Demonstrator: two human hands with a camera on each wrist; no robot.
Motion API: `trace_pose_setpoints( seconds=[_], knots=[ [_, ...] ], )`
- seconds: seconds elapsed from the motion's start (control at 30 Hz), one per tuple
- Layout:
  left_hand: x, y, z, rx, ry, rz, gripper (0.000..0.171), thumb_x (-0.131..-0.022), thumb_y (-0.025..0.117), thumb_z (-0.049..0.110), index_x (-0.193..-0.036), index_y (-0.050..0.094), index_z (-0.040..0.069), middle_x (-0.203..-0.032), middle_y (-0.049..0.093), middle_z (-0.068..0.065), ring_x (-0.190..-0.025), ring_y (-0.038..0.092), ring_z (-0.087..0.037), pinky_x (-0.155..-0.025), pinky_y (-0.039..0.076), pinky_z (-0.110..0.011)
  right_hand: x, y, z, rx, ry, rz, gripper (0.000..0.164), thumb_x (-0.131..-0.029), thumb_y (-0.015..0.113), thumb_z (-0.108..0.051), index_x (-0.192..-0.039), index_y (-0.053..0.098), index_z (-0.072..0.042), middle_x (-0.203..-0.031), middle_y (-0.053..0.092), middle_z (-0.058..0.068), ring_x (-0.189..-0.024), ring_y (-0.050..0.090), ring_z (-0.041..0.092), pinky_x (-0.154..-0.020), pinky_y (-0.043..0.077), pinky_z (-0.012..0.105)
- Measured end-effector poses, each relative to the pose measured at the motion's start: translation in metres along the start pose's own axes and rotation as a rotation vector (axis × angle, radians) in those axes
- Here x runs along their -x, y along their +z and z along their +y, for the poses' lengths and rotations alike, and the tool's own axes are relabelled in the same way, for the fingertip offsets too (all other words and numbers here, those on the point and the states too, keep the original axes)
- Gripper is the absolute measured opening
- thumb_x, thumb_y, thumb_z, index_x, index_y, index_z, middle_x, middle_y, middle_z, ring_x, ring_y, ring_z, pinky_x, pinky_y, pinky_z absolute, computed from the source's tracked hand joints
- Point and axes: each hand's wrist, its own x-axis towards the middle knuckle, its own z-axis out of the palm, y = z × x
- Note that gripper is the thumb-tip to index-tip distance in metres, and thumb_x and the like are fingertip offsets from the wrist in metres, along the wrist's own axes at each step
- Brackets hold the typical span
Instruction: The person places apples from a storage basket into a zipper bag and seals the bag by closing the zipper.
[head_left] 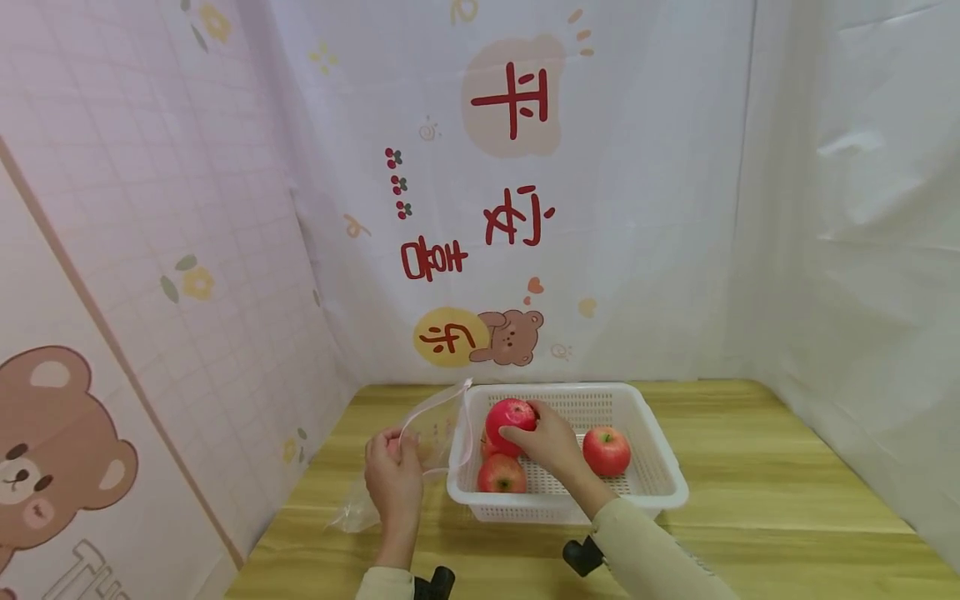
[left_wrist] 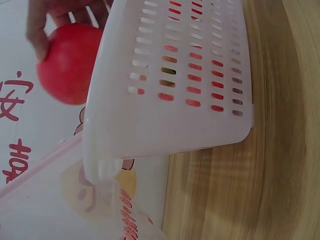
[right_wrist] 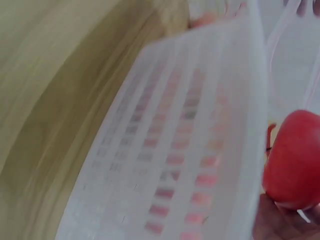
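My right hand (head_left: 555,446) grips a red apple (head_left: 512,423) above the left side of a white slotted basket (head_left: 660,450). In the left wrist view this apple (left_wrist: 69,65) shows above the basket's rim, fingers round its far side. Below it in the basket sit an apple (head_left: 502,475) at the front left and another partly hidden behind. A third apple (head_left: 606,451) lies to the right. My left hand (head_left: 395,479) holds a clear zip bag (head_left: 442,417) by its side, its mouth spread beside the basket's left rim. A reddish patch shows near those fingers.
The basket stands on a wood-grain table (head_left: 750,467). A white printed cloth (head_left: 645,208) with red characters and a bear hangs behind the table, and another patterned sheet (head_left: 165,208) hangs at the left. Dark wrist mounts (head_left: 583,555) sit by the sleeves.
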Motion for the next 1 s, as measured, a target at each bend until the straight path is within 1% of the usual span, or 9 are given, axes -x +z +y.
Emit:
trace_pose_setpoints(
  seconds=[0.1,0.17,0.3,0.4,0.47,0.57,0.63,0.7,1.0],
  knots=[
    [0.0,0.001,0.001,0.013,0.024,0.001,0.01,-0.089,0.068,0.007,-0.096,0.065,0.0,-0.105,0.061,-0.02,-0.095,0.059,-0.042,-0.079,0.042,-0.055,0.001,0.008,-0.011,-0.047,0.0,0.016,0.071,-0.081,0.08,-0.039,-0.138,0.051,-0.008,-0.127,0.061,0.011,-0.109,0.06,0.03,-0.087,0.054,0.049],
    [0.0,0.001,0.001,0.011,0.035,0.003,0.009,-0.089,0.067,0.006,-0.095,0.065,0.0,-0.107,0.06,-0.02,-0.095,0.059,-0.042,-0.079,0.042,-0.055,0.001,0.013,-0.018,-0.06,-0.005,0.028,0.07,-0.081,0.079,-0.038,-0.137,0.052,-0.008,-0.127,0.062,0.011,-0.108,0.06,0.029,-0.087,0.054,0.048],
    [0.0,0.002,0.001,0.007,0.037,0.007,0.008,-0.089,0.068,0.007,-0.094,0.065,0.001,-0.11,0.058,-0.02,-0.096,0.058,-0.041,-0.08,0.042,-0.056,0.001,0.023,-0.029,-0.075,-0.014,0.025,0.069,-0.081,0.079,-0.039,-0.137,0.052,-0.009,-0.126,0.062,0.01,-0.108,0.059,0.029,-0.086,0.054,0.049],
    [0.0,0.002,0.001,0.016,0.032,0.007,0.008,-0.088,0.068,0.006,-0.093,0.065,0.001,-0.114,0.057,-0.022,-0.102,0.057,-0.042,-0.085,0.042,-0.057,0.003,0.031,-0.038,-0.087,-0.028,0.006,0.07,-0.081,0.079,-0.04,-0.137,0.052,-0.009,-0.126,0.062,0.01,-0.108,0.059,0.029,-0.086,0.054,0.049],
    [0.0,0.003,0.002,0.022,0.026,-0.003,0.007,-0.089,0.067,0.004,-0.094,0.065,0.0,-0.117,0.056,-0.023,-0.107,0.055,-0.044,-0.09,0.04,-0.059,0.004,0.036,-0.043,-0.084,-0.039,0.001,0.069,-0.081,0.079,-0.039,-0.137,0.052,-0.009,-0.125,0.062,0.009,-0.107,0.059,0.028,-0.085,0.054,0.048],
    [0.001,0.005,0.003,0.021,0.001,-0.032,0.007,-0.092,0.065,0.004,-0.096,0.064,-0.001,-0.122,0.054,-0.023,-0.114,0.053,-0.044,-0.095,0.039,-0.06,0.005,0.042,-0.047,-0.072,-0.055,0.002,0.067,-0.081,0.079,-0.039,-0.135,0.054,-0.008,-0.122,0.063,0.008,-0.105,0.06,0.026,-0.083,0.056,0.044],
    [0.002,0.005,0.004,0.012,-0.016,-0.047,0.008,-0.093,0.064,0.005,-0.098,0.065,0.0,-0.125,0.053,-0.023,-0.115,0.052,-0.044,-0.096,0.04,-0.061,0.005,0.045,-0.05,-0.054,-0.056,0.004,0.065,-0.081,0.079,-0.04,-0.134,0.055,-0.009,-0.12,0.063,0.006,-0.104,0.06,0.024,-0.082,0.056,0.042],
    [0.002,0.006,0.005,0.004,-0.025,-0.054,0.008,-0.094,0.063,0.007,-0.098,0.065,0.0,-0.126,0.053,-0.022,-0.115,0.052,-0.044,-0.095,0.041,-0.06,0.005,0.048,-0.052,-0.049,-0.062,0.004,0.064,-0.081,0.079,-0.039,-0.133,0.056,-0.009,-0.119,0.063,0.007,-0.103,0.06,0.025,-0.081,0.056,0.042],
    [0.005,0.01,0.003,0.019,0.007,-0.035,0.007,-0.091,0.066,0.007,-0.094,0.065,0.001,-0.121,0.055,-0.023,-0.118,0.052,-0.045,-0.096,0.04,-0.06,0.009,0.06,-0.057,0.041,-0.075,-0.033,0.074,-0.08,0.08,-0.041,-0.139,0.052,-0.007,-0.124,0.058,0.012,-0.108,0.057,0.029,-0.086,0.054,0.047]
  ],
)
